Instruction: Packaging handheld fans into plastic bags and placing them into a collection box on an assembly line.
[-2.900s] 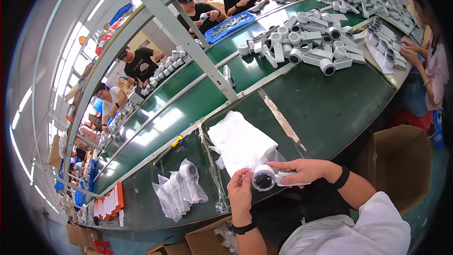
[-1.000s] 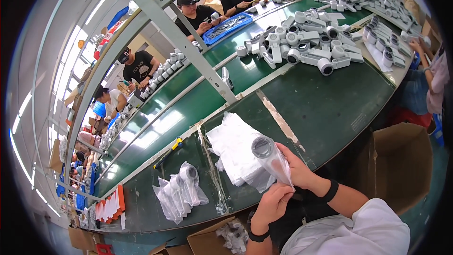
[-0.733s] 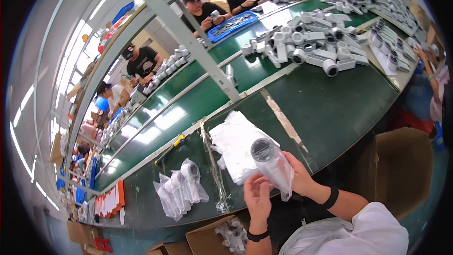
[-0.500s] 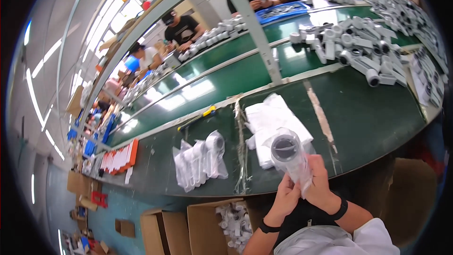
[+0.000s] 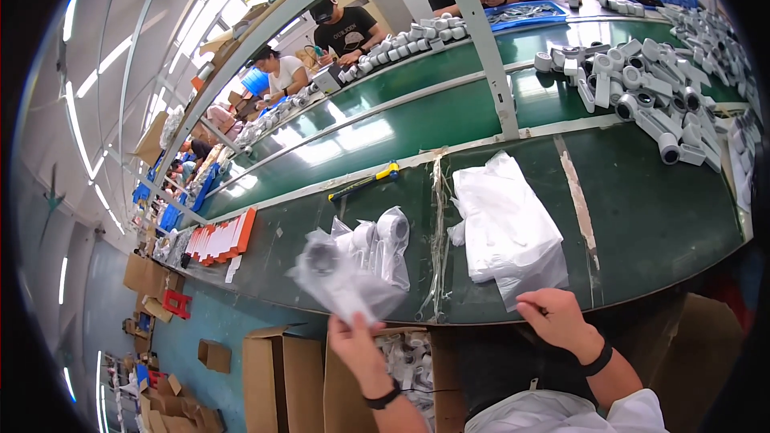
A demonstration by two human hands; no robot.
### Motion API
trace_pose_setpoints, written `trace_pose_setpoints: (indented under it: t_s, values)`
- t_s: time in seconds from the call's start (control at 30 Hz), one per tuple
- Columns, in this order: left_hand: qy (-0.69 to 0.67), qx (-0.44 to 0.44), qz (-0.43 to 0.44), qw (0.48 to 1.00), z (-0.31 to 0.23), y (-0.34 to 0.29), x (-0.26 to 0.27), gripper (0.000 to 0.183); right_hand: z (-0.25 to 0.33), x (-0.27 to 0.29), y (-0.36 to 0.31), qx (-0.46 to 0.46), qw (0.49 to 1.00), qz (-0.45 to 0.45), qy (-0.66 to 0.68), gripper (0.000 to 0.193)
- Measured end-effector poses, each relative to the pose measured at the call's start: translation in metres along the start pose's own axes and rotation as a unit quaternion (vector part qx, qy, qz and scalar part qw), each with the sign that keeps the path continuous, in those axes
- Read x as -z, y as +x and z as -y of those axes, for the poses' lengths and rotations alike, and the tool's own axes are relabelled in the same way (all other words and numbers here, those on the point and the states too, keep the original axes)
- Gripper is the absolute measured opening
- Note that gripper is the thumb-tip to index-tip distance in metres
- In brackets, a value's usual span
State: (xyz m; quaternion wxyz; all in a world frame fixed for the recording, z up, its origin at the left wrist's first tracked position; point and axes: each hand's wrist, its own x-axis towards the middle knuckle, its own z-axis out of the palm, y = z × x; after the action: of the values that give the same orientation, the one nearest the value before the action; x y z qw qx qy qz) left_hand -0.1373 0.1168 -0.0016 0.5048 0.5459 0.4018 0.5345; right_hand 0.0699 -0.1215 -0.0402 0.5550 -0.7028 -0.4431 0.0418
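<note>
My left hand is closed on the lower end of a white part in a clear plastic bag. The part has a round, grey-ringed head and a straight stem, blurred by motion. It hangs over the front of the table, partly before several similar bagged parts lying in a row. My right hand is at the table's front edge, fingers loosely bent and apart, with nothing visible in them. Its fingertips are close to the lower corner of a stack of white plastic bags; whether they touch it I cannot tell.
A yellow-and-black tool lies behind the bagged row. Loose white parts are heaped at the far right. Orange-and-white boxes stand at left. Below the edge, a carton holds more parts. A metal post rises beyond; co-workers sit across the belt.
My left hand has carried the bagged part leftward, away from the bag stack. The right hand has let go of it and stays on the right. The whole view has shifted somewhat.
</note>
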Motion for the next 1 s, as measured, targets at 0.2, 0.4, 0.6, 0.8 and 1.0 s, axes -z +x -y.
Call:
trace_pose_setpoints:
  t_s: [0.2, 0.4, 0.6, 0.8, 1.0]
  values:
    - [0.189, -0.101, -0.138, 0.967, 0.046, 0.115, 0.077, 0.042, -0.027, 0.0, -0.009, -0.162, 0.982, -0.027, 0.096, 0.016]
    - [0.293, -0.067, -0.073, 0.951, 0.09, 0.149, 0.083, 0.041, -0.027, 0.001, -0.009, -0.157, 0.982, -0.032, 0.101, 0.016]
    - [0.388, -0.123, -0.028, 0.913, 0.097, 0.153, 0.069, 0.039, -0.036, 0.004, -0.017, -0.146, 0.984, -0.065, 0.083, 0.014]
    - [0.308, -0.305, -0.042, 0.9, 0.049, 0.089, 0.014, 0.028, 0.002, 0.048, -0.019, -0.105, 0.986, -0.032, 0.122, 0.015]
    - [0.19, -0.224, 0.407, 0.865, 0.013, -0.059, -0.088, 0.028, -0.025, 0.144, 0.02, -0.152, 0.96, -0.219, -0.083, 0.018]
